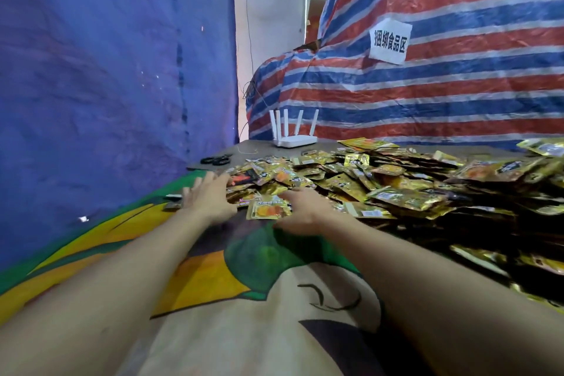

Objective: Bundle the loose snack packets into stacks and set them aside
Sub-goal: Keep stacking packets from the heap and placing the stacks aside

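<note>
A big heap of gold snack packets [396,183] covers the right and far side of the table. My left hand [210,195] reaches to the heap's left edge with its fingers straight and spread, touching the packets there. My right hand [305,210] lies flat at the heap's near edge, fingers stretched over a gold packet with an orange picture [265,210]. Both forearms extend from the bottom of the view. Neither hand grips anything that I can see.
A colourful cloth [213,278] covers the near table. A white router [294,139] with several antennas stands at the back. Black scissors [217,159] lie at the far left. Blue tarp [106,70] hangs left, striped tarp [442,85] with a paper sign [390,41] right.
</note>
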Action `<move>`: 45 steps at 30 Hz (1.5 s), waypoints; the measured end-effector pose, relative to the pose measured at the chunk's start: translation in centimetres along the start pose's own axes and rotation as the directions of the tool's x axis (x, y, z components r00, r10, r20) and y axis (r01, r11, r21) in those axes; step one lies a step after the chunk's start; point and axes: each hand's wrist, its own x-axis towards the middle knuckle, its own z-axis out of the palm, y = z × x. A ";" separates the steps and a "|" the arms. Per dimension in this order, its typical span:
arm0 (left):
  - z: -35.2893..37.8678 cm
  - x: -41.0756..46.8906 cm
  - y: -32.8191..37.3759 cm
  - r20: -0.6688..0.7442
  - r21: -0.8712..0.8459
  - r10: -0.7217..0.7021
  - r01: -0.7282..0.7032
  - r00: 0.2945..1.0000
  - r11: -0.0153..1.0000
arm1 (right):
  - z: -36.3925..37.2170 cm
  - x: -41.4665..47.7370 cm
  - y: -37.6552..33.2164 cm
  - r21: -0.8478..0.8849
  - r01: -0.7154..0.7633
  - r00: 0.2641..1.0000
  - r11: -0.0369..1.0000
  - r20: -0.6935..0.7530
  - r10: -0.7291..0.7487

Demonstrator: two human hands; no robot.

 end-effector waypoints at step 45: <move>-3.7 -5.3 0.9 0.238 0.431 0.005 -0.110 0.971 0.896 | -4.8 -5.9 -4.7 -0.022 0.082 0.942 0.996 0.327 -0.071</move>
